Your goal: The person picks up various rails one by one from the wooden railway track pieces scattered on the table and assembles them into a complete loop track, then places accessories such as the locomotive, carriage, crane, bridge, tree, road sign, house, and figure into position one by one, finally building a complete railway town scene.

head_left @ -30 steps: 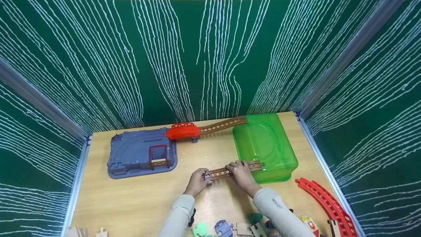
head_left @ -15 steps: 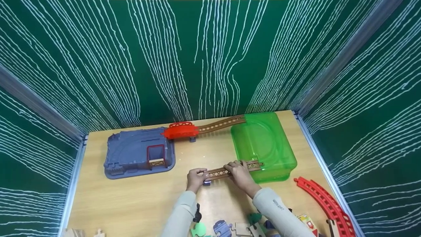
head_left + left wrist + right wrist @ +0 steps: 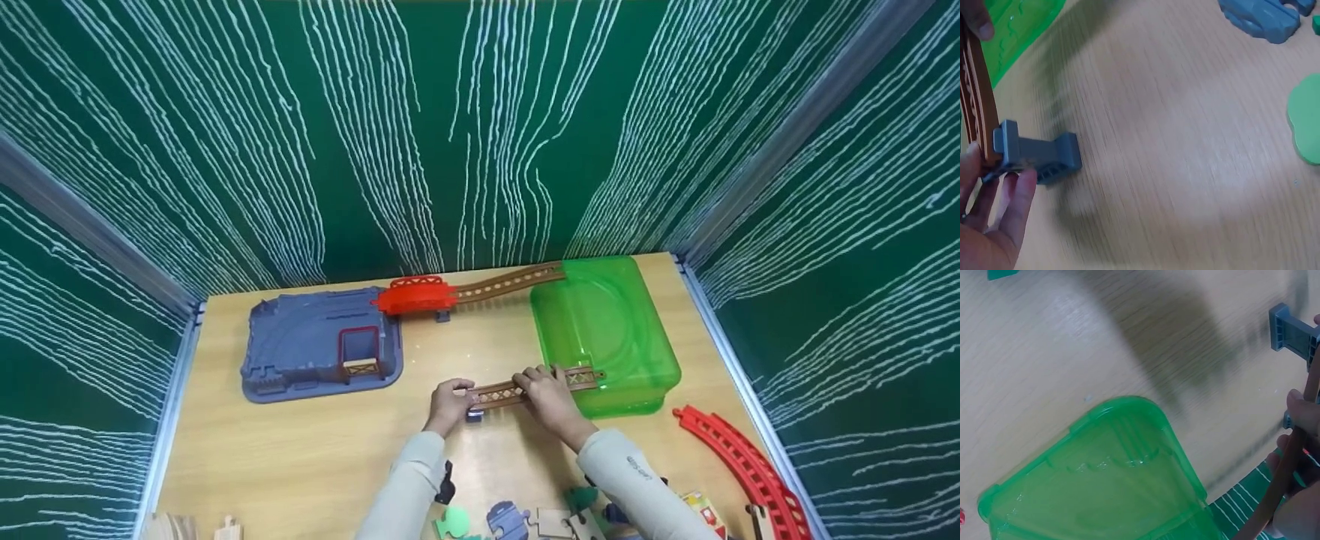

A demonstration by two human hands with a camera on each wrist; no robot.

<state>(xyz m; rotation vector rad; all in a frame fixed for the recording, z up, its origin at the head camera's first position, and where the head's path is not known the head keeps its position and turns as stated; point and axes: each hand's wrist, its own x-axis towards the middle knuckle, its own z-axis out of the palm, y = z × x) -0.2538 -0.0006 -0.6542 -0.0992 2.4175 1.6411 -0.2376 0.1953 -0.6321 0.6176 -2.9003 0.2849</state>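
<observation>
My right hand grips a brown toy train track around its middle. The track's right end lies on the near edge of a translucent green plastic box. At the left end, my left hand pinches the track, its fingertips also against a blue-grey bridge support. The left wrist view shows this support fitted against the underside of the track end. In the right wrist view, the right hand's fingers wrap the track's side.
A grey-blue molded base stands at left. A red bridge piece and a curved brown track link it to the green box along the back wall. Red curved track lies at right. Several loose pieces, including a light green one, lie in front.
The support at the track's left end has gone from showing at the end to sitting beneath it. My left hand has shifted its hold there; the right hand stays in place.
</observation>
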